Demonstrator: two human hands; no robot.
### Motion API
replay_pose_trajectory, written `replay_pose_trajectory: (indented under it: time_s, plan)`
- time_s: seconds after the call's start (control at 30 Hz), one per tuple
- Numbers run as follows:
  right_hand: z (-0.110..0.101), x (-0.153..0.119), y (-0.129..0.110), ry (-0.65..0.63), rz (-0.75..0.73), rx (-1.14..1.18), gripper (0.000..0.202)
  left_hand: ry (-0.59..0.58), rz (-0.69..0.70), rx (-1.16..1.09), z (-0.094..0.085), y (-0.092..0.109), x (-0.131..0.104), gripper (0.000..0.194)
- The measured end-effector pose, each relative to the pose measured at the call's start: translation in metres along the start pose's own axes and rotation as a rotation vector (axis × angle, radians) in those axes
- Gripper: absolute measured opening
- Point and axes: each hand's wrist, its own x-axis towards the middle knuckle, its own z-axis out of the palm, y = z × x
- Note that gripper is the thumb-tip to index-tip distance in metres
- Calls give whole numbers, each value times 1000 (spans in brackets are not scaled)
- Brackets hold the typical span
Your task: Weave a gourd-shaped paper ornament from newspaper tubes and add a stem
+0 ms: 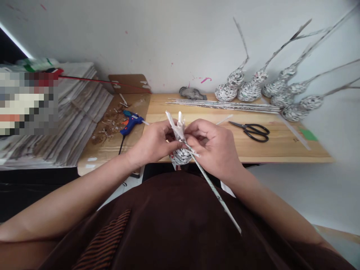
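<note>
A round body woven from rolled newspaper strips [180, 156] is at the table's front edge, between my hands. White rolled paper ends [178, 126] stick up from its top. My left hand [156, 140] is closed around the neck of this woven piece, its thumb lying across the front. On the other side, my right hand [212, 144] pinches a long thin paper tube [215, 191] where it meets the neck. The tube slants down to the right, over the dark brown apron [171, 221]. Some of my fingertips are hidden behind the paper.
Black-handled scissors [254, 132] lie on the right of the wooden table. Behind them are a bundle of paper tubes [225, 105] and several finished woven gourd shapes [251, 88]. To the left are a blue glue gun [131, 122], cardboard [112, 152] and stacked newspapers [67, 123].
</note>
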Motion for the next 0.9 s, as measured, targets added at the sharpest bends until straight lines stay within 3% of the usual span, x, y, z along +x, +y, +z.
replay_pose_trajectory:
  time_s: [0.17, 0.3, 0.4, 0.5, 0.6, 0.7, 0.9]
  plan:
    - [-2, -5, -5, -47, -84, -15, 16, -116, 37, 38, -5, -3, 3, 4]
    - [-4, -12, 1, -2, -45, 227, 12, -131, -8, -4, -6, -4, 4, 12]
    - [-5, -19, 15, 49, 40, 298, 7, -105, -38, -40, -6, -4, 4, 15]
    - [-3, -22, 33, -62, 217, 285, 17, -69, -2, -6, -5, -4, 2, 12]
    - [3, -19, 46, -89, 409, 440, 27, -50, 29, -19, -4, -2, -1, 11]
    - [10, -10, 50, -72, 482, 617, 30, -35, 59, 23, -4, 1, -4, 10]
    - [7, -3, 32, 22, 351, 598, 19, 38, 69, 228, -6, 9, -3, 10]
